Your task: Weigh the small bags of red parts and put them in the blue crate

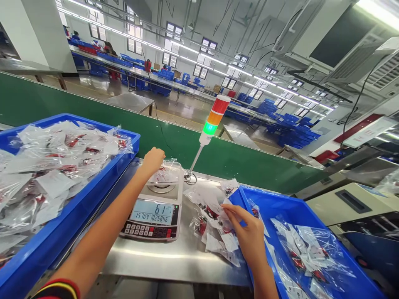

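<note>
My left hand (153, 160) is over the back of the digital scale (176, 199), its fingers curled closed; whatever they may hold is hidden. Just beside it, a clear plastic bag (162, 174) with red parts lies on the scale's pan. The scale's display (152, 212) reads 61 on its top line. My right hand (249, 228) pinches the edge of a clear plastic bag (215, 203) holding white paper and red and black parts. That bag is in a small pile of similar bags (220, 245) on the metal table, right of the scale.
On the left stands a blue bin (93, 193) heaped with packed bags. Another blue bin (311, 207), at right, holds several bags (308, 253). A signal tower (213, 118) with its green section lit rises behind the scale, before a green barrier (177, 133).
</note>
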Tool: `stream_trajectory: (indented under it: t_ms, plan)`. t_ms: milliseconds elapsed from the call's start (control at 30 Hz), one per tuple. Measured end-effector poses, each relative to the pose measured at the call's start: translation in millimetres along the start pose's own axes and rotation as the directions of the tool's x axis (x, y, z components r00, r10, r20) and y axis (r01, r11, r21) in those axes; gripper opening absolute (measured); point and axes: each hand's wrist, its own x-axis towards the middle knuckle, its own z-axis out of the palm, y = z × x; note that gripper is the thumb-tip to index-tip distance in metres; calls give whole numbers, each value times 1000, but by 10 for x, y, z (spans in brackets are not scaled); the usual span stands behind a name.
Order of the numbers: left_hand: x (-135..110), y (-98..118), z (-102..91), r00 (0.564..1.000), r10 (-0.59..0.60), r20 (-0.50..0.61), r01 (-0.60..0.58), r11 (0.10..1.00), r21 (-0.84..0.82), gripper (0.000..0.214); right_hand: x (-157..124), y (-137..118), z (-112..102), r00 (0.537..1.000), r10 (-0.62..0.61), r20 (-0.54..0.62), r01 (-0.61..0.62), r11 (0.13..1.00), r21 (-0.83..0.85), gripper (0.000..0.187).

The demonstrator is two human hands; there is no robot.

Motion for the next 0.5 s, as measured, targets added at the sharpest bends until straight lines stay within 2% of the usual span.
stream_trajectory:
  t_ms: [133, 233, 300, 400, 467, 500]
  plan:
    - [10, -46, 97, 998, -49, 28, 49, 999, 7, 20, 43, -2, 36, 999, 11, -34, -10, 1000, 22, 24]
    - [-54, -30, -17, 998, -57, -28, 56, 998, -34, 10, 222, -136, 141, 998, -41, -40, 43, 996, 73, 22]
    - [-109, -8, -196, 993, -65, -98, 58, 996, -73, 10, 414, -295, 259, 994, -104, -17, 106, 986, 127, 21]
    - [-234, 4, -580, 969, -87, -233, 62, 992, -111, 16, 746, -558, 518, 969, -242, 55, 224, 949, 224, 21]
    - [-352, -29, -867, 922, -120, -368, 71, 987, -143, 18, 956, -680, 742, 936, -332, 114, 289, 913, 287, 22]
    - [-420, -66, -1006, 885, -146, -441, 80, 983, -163, 18, 1049, -713, 865, 919, -366, 145, 309, 898, 312, 22]
